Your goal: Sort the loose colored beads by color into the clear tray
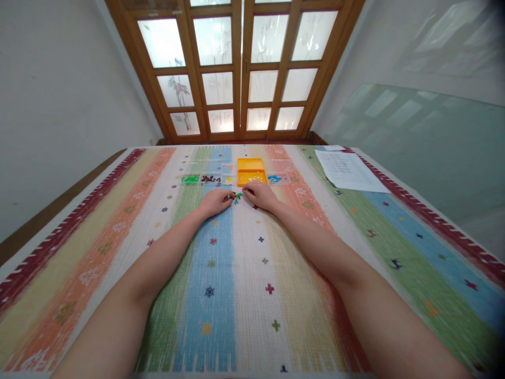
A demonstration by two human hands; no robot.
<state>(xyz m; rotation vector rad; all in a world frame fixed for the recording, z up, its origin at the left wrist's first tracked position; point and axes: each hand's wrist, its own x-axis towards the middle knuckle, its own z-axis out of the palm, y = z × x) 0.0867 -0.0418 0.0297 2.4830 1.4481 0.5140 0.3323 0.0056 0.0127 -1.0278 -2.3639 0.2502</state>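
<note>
My left hand [217, 202] rests on the striped tablecloth with thumb and fingertips pinched together; what is between them is too small to make out. Just right of it lies a small cluster of green and blue plastic pieces [237, 198]. On the other side of the cluster, my right hand [261, 196] has its fingers curled in a pinch, and its contents cannot be made out either. Directly behind the right hand is an open yellow box [250, 165] with small white pieces [256, 179] in its near half.
Clear boxes hold green pieces [190, 179], dark brown pieces [210, 179], yellow pieces [229, 180] and blue pieces [274, 179]. A printed paper sheet [349, 171] lies at the far right of the tablecloth [252, 316]. Wooden glass-paned doors [240, 84] stand beyond the table.
</note>
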